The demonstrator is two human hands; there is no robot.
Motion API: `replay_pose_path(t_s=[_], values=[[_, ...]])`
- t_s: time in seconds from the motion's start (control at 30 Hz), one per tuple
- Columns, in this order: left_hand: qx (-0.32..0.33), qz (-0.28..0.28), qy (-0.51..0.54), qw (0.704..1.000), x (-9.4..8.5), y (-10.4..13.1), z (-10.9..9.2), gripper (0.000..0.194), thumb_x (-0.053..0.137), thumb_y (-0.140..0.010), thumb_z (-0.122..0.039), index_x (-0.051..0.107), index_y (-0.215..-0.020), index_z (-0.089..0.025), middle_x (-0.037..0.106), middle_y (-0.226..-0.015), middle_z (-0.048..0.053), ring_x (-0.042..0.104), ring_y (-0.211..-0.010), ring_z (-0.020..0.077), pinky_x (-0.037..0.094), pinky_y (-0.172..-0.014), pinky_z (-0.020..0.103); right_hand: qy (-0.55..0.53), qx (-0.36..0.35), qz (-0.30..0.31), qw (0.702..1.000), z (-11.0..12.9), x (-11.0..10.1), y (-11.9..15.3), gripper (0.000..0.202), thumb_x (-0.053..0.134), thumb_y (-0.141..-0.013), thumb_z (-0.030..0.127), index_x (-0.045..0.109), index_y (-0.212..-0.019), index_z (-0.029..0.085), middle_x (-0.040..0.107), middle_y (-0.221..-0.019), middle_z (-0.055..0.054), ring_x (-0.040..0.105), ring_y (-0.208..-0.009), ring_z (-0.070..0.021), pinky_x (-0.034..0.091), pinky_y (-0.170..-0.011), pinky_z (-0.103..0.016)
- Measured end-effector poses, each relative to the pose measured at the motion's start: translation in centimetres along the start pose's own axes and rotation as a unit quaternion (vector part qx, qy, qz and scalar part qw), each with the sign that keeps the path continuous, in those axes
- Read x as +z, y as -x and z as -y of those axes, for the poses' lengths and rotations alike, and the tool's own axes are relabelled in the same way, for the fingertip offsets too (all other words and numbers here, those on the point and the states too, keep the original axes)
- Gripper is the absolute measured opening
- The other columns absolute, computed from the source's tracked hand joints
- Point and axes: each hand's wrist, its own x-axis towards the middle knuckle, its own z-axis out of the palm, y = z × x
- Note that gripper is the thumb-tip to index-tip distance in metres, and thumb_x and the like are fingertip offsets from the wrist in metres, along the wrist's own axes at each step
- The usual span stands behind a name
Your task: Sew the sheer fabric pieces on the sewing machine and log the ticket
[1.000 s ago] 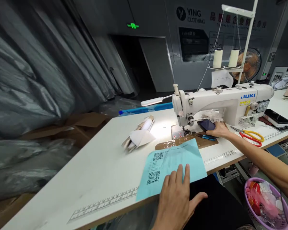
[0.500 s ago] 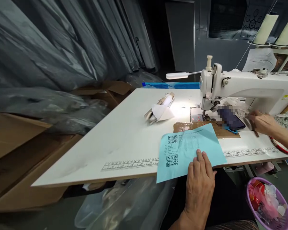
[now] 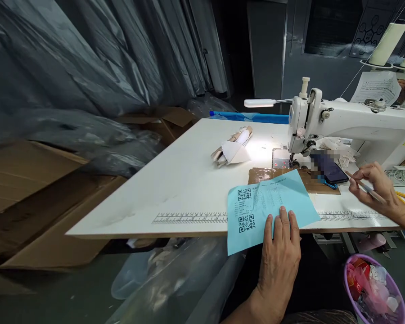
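Note:
A blue printed sheet (image 3: 266, 198) with two QR codes lies across the table's front edge, its lower left part past the edge. My left hand (image 3: 281, 252) rests flat on its lower right part, fingers extended. My right hand (image 3: 374, 186) grips a thin pen-like stick (image 3: 367, 189) to the right of a dark phone (image 3: 332, 168). The phone sits on a brown taped cardboard piece (image 3: 324, 186) in front of the sewing machine (image 3: 354, 119).
A rolled bundle of paper pieces (image 3: 232, 146) lies on the white table (image 3: 175, 180). Cardboard boxes (image 3: 57, 216) and plastic bags stand at the left. A purple basket (image 3: 402, 306) of scraps is at the lower right. Thread cones (image 3: 388, 44) stand behind the machine.
My right hand has lifted from beside the machine and come nearer the front edge, with the stick now between its fingers. The fingers of my left hand are spread a little wider. The view has shifted slightly.

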Motion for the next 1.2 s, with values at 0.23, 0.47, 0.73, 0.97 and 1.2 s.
replay_pose_path(t_s=[0.23, 0.47, 0.73, 0.97, 1.2], values=[[-0.006, -0.013, 0.013, 1.000, 0.8, 0.5, -0.2, 0.044, 0.049, -0.092, -0.012, 0.053, -0.134, 0.000, 0.055, -0.137, 0.025, 0.055, -0.127, 0.0339, 0.051, -0.104, 0.046, -0.428, 0.235, 0.177, 0.854, 9.8, 7.5, 0.2, 0.024, 0.046, -0.084, 0.038, 0.052, -0.095, 0.018, 0.063, -0.075, -0.003, 0.062, -0.060, -0.0165, 0.048, -0.056, -0.028], [-0.008, 0.005, 0.025, 1.000, 0.6, 0.6, 0.0, 0.047, 0.048, -0.095, -0.014, 0.048, -0.140, -0.004, 0.058, -0.135, 0.023, 0.055, -0.127, 0.0335, 0.051, -0.105, 0.048, -0.333, 0.220, 0.170, 0.901, 9.3, 9.3, -0.7, 0.024, 0.040, -0.074, 0.036, 0.054, -0.065, 0.019, 0.056, -0.062, -0.001, 0.047, -0.057, -0.0132, 0.036, -0.053, -0.024], [-0.033, -0.011, 0.046, 0.998, 0.4, 0.6, -0.5, 0.038, 0.047, -0.093, -0.010, 0.056, -0.129, -0.002, 0.058, -0.135, 0.024, 0.054, -0.128, 0.0343, 0.051, -0.106, 0.048, -0.228, 0.132, 0.188, 0.946, 10.2, 8.9, -0.2, 0.024, 0.033, -0.078, 0.030, 0.048, -0.063, 0.020, 0.050, -0.057, 0.001, 0.042, -0.053, -0.0122, 0.032, -0.053, -0.026], [-0.011, 0.008, 0.031, 0.999, -0.3, 0.3, -0.1, 0.034, 0.048, -0.092, -0.008, 0.059, -0.123, -0.001, 0.059, -0.132, 0.025, 0.057, -0.125, 0.0340, 0.051, -0.106, 0.045, -0.239, 0.129, 0.198, 0.942, 10.0, 9.0, -0.3, 0.025, 0.032, -0.078, 0.030, 0.047, -0.060, 0.020, 0.049, -0.055, 0.000, 0.041, -0.052, -0.0125, 0.031, -0.051, -0.025], [-0.024, 0.008, 0.045, 0.999, 0.1, 0.4, -0.2, 0.034, 0.048, -0.092, -0.009, 0.059, -0.124, -0.003, 0.059, -0.133, 0.023, 0.056, -0.127, 0.0327, 0.050, -0.107, 0.046, -0.208, 0.160, 0.107, 0.959, 9.9, 8.7, 0.1, 0.023, 0.034, -0.076, 0.032, 0.042, -0.057, 0.021, 0.043, -0.052, 0.001, 0.037, -0.049, -0.0126, 0.028, -0.050, -0.026]])
